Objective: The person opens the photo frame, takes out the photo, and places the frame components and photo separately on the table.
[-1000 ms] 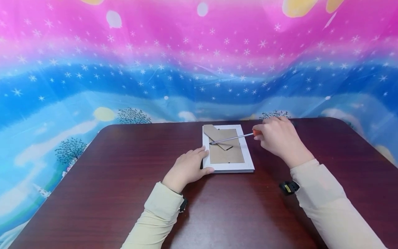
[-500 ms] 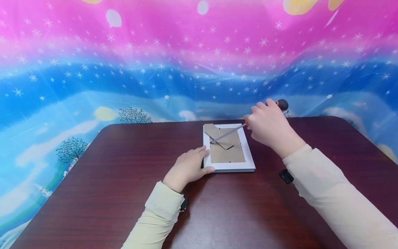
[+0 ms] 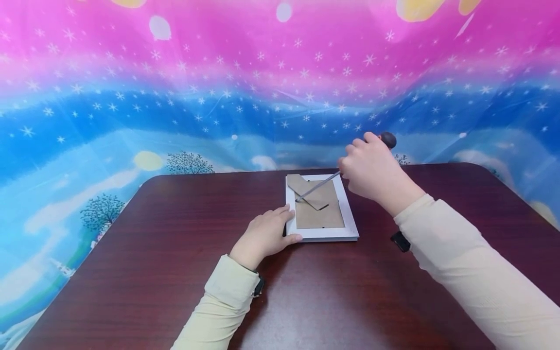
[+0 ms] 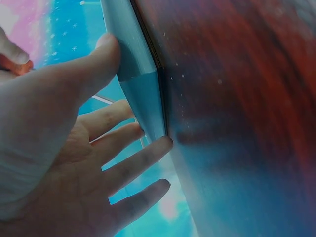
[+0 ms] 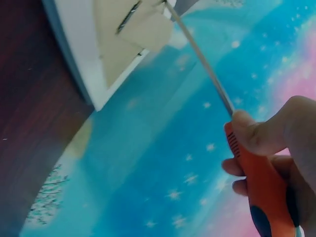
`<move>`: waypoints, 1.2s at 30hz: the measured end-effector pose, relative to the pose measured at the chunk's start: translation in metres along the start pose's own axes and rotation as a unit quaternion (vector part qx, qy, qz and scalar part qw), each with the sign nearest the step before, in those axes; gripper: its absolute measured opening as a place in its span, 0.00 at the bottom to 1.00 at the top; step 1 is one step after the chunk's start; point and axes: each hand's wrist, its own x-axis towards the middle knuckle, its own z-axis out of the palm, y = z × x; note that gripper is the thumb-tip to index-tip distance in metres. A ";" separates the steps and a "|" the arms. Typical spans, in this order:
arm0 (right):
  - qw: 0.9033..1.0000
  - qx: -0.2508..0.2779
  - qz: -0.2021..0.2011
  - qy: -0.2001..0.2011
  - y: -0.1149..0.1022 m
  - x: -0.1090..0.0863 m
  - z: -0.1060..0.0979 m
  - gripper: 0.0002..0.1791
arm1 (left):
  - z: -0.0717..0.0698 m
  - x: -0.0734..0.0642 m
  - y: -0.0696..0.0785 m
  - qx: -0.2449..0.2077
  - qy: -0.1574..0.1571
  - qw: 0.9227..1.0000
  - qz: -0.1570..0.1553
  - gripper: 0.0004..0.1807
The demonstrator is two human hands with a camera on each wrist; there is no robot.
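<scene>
A white picture frame lies face down on the table. Its brown backing board faces up, with a slanting stand leg across it. My left hand rests against the frame's near left corner. In the left wrist view its fingers are spread and fairly straight, the thumb on the frame's edge. My right hand grips a screwdriver by its orange and black handle, raised beyond the frame's right side. The screwdriver's metal shaft slants down to the left, its tip at the backing's left edge.
The dark reddish-brown table stretches out on both sides of the frame. Behind its far edge hangs a pink and blue cloth with snowflakes and trees. Small black tabs show along the backing's edge.
My right hand has risen and shifted left, so the screwdriver stands steeper. Its tip stays around the same spot on the backing's left edge. The left hand and the frame have barely moved.
</scene>
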 end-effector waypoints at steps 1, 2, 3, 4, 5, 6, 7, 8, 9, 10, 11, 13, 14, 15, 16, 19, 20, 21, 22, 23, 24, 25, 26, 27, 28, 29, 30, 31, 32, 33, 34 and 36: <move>1.000 0.011 0.003 -0.005 0.003 -0.002 0.002 0.04 | 0.000 0.000 0.000 0.001 0.000 1.000 0.000 0.35; 1.000 0.021 0.007 -0.010 0.005 -0.004 0.005 0.03 | 0.000 0.000 0.000 0.000 0.000 1.000 -0.001 0.35; 0.999 0.029 0.008 -0.013 0.008 -0.007 0.008 0.03 | 0.000 0.000 0.000 -0.001 -0.001 1.000 -0.002 0.35; 0.999 0.036 0.010 -0.015 0.011 -0.009 0.011 0.03 | 0.000 0.000 0.000 -0.002 -0.002 1.000 -0.003 0.36; 0.999 0.044 0.011 -0.013 0.013 -0.012 0.014 0.03 | 0.000 0.000 0.000 -0.002 -0.002 1.000 -0.003 0.36; 0.999 0.053 0.011 -0.009 0.015 -0.014 0.018 0.04 | 0.000 0.000 0.000 -0.002 -0.002 1.000 -0.003 0.36; 0.998 0.061 0.011 -0.004 0.017 -0.017 0.022 0.04 | 0.000 0.000 0.000 -0.003 -0.003 1.000 -0.003 0.36; 0.998 0.070 0.011 0.001 0.019 -0.019 0.026 0.05 | -0.001 0.000 0.000 -0.005 -0.005 1.000 -0.003 0.36; 0.997 0.081 0.011 0.007 0.021 -0.022 0.030 0.05 | -0.001 0.000 0.001 -0.005 -0.005 1.000 -0.004 0.36; 0.996 0.091 0.012 0.012 0.022 -0.025 0.034 0.06 | -0.001 -0.001 0.001 -0.006 -0.005 1.000 -0.004 0.36; 0.995 0.100 0.012 0.015 0.023 -0.028 0.037 0.06 | -0.001 -0.001 0.000 -0.006 -0.006 1.000 -0.004 0.36; 0.993 0.114 0.013 0.017 0.025 -0.033 0.044 0.06 | 0.000 -0.001 0.000 -0.007 -0.007 1.000 -0.004 0.36; 0.993 0.120 0.015 0.016 0.026 -0.035 0.047 0.06 | 0.000 -0.001 0.000 -0.008 -0.008 1.000 -0.005 0.36; 0.992 0.123 0.015 0.015 0.026 -0.038 0.049 0.06 | 0.000 -0.001 0.000 -0.009 -0.010 1.000 -0.005 0.36; 0.992 0.124 0.014 0.014 0.027 -0.039 0.051 0.06 | 0.001 0.000 -0.001 -0.009 -0.011 1.000 -0.005 0.36; 0.992 0.126 0.008 0.022 0.027 -0.043 0.056 0.06 | 0.002 0.001 -0.001 -0.013 -0.014 1.000 -0.006 0.36; 0.992 0.125 0.004 0.028 0.028 -0.043 0.056 0.06 | 0.002 0.001 -0.001 -0.013 -0.014 1.000 -0.006 0.36; 0.992 0.123 -0.001 0.036 0.028 -0.043 0.057 0.07 | 0.002 0.001 -0.001 -0.013 -0.015 1.000 -0.005 0.36; 0.992 0.121 -0.005 0.044 0.028 -0.041 0.057 0.07 | 0.002 0.001 -0.001 -0.013 -0.015 1.000 -0.005 0.36; 0.992 0.118 -0.009 0.051 0.029 -0.040 0.056 0.07 | 0.002 0.001 -0.001 -0.014 -0.016 1.000 -0.005 0.36; 0.992 0.115 -0.012 0.056 0.029 -0.038 0.054 0.08 | 0.002 0.001 -0.001 -0.013 -0.015 1.000 -0.005 0.36; 0.992 0.108 -0.015 0.060 0.028 -0.035 0.052 0.08 | 0.001 0.001 -0.001 -0.012 -0.013 1.000 -0.004 0.36; 0.993 0.099 -0.019 0.062 0.028 -0.032 0.049 0.08 | 0.001 0.000 0.000 -0.013 -0.012 1.000 -0.004 0.36; 0.994 0.088 -0.024 0.065 0.027 -0.028 0.046 0.07 | 0.000 0.000 0.000 -0.014 -0.012 1.000 -0.004 0.36; 0.994 0.078 -0.029 0.067 0.027 -0.025 0.043 0.07 | 0.000 0.000 0.000 -0.015 -0.011 1.000 -0.004 0.36; 0.995 0.067 -0.036 0.068 0.026 -0.021 0.040 0.06 | 0.000 0.000 0.000 -0.015 -0.011 1.000 -0.003 0.36; 0.995 0.058 -0.043 0.072 0.025 -0.017 0.036 0.06 | 0.000 0.000 -0.001 -0.016 -0.009 1.000 -0.003 0.36; 0.995 0.047 -0.050 0.075 0.024 -0.012 0.033 0.05 | 0.000 0.000 -0.001 -0.018 -0.010 1.000 -0.002 0.36; 0.995 0.038 -0.058 0.078 0.023 -0.009 0.030 0.04 | 0.000 0.000 -0.001 -0.019 -0.010 1.000 -0.002 0.36; 0.994 0.031 -0.064 0.082 0.022 -0.005 0.027 0.04 | 0.001 0.000 -0.001 -0.019 -0.010 1.000 -0.002 0.36; 0.994 0.025 -0.070 0.081 0.021 -0.001 0.024 0.04 | 0.001 0.001 -0.002 -0.019 -0.009 1.000 -0.001 0.36; 0.994 0.008 -0.081 0.074 0.018 0.006 0.018 0.05 | 0.001 0.001 -0.002 -0.020 -0.008 1.000 0.000 0.35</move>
